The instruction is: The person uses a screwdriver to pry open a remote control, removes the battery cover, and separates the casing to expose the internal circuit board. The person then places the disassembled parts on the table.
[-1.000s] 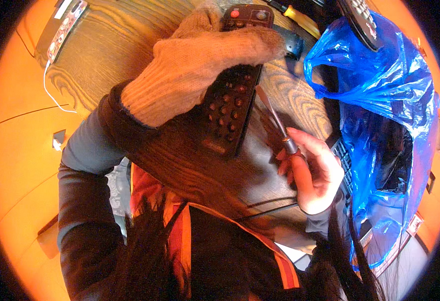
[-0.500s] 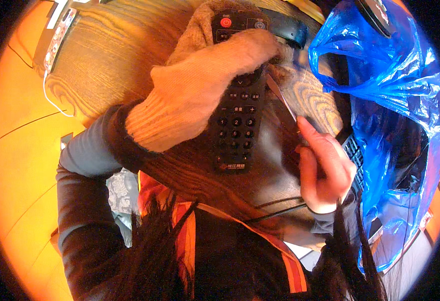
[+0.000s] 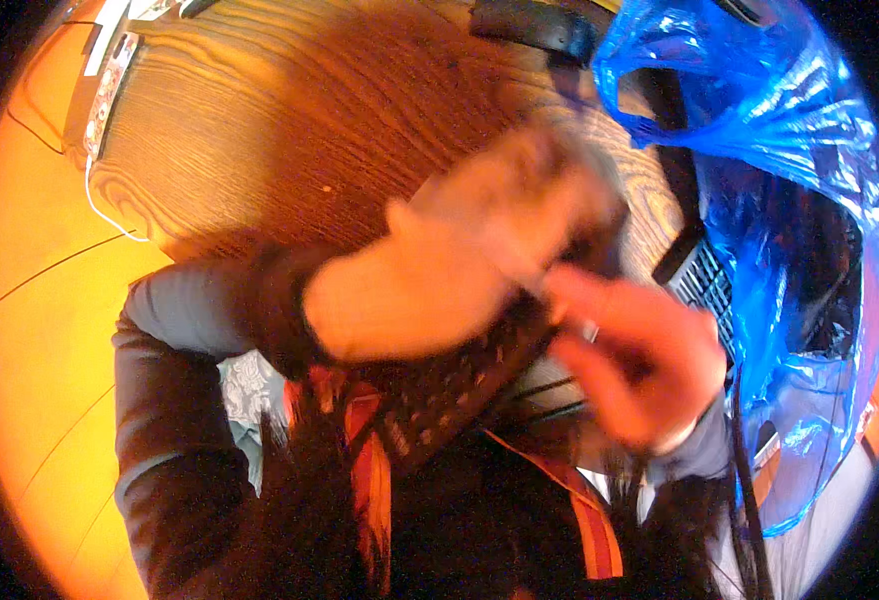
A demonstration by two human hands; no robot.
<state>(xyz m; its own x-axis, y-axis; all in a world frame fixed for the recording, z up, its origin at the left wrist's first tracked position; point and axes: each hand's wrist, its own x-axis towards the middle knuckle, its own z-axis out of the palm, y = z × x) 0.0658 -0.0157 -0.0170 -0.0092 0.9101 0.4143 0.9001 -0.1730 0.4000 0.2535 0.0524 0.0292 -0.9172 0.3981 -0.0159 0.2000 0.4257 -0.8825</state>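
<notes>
My left hand point(image 3: 409, 290), in a tan knitted glove, is wrapped round a black remote control point(image 3: 459, 390), which is tilted low in front of my chest. Its number keys are smeared by motion, and the glove hides its upper part. My bare right hand point(image 3: 639, 350) is closed in a pinch right beside the glove. A thin metal tool point(image 3: 515, 268) sticks out from its fingertips toward the gloved hand; blur hides its exact kind and whether it touches the remote.
A wooden table point(image 3: 289, 120) lies beneath my hands. To the right hangs a crumpled blue plastic bag point(image 3: 759, 120), beside a dark gridded object point(image 3: 704, 285). A black curved object point(image 3: 534, 30) sits at the far side. At far left is a narrow patterned strip point(image 3: 114, 95) with a white cable.
My left hand has brought the remote control nearer to my body and tilted it. The glove now overlaps the right hand's fingertips. My right hand has moved slightly down.
</notes>
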